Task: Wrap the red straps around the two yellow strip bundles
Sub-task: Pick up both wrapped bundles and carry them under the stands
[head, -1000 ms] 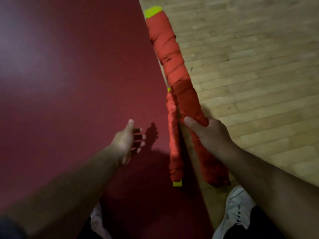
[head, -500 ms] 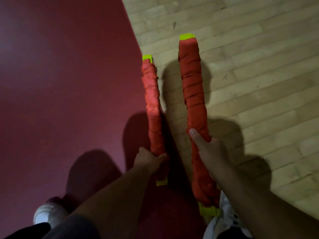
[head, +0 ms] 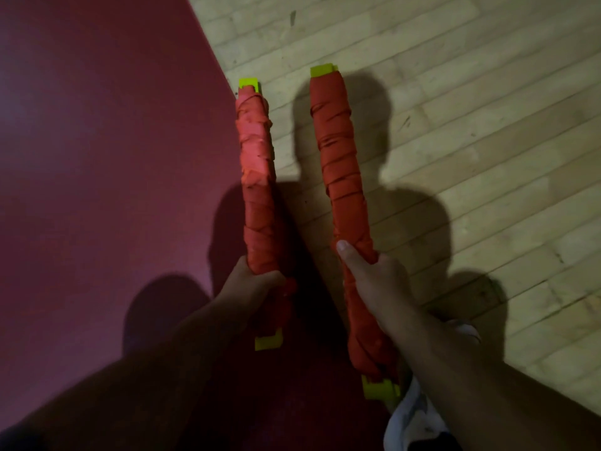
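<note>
Two long yellow strip bundles are held up side by side, both wound in red strap from end to end, with only yellow tips showing. My left hand [head: 250,284] grips the left bundle [head: 257,177] near its lower end. The right bundle [head: 341,164] is thicker, and my right hand [head: 374,271] holds it below its middle, thumb laid along the wrap. Both bundles point away from me, over the line where the mat meets the floor.
A dark red mat [head: 97,157] covers the left side. Light wooden floorboards [head: 471,92] fill the right. A white shoe [head: 413,418] shows at the bottom right under my right forearm. My shadow falls across mat and floor.
My left hand, free a second ago, has taken hold of the left bundle and lifted it. Both bundles now stand further apart and closer to the camera.
</note>
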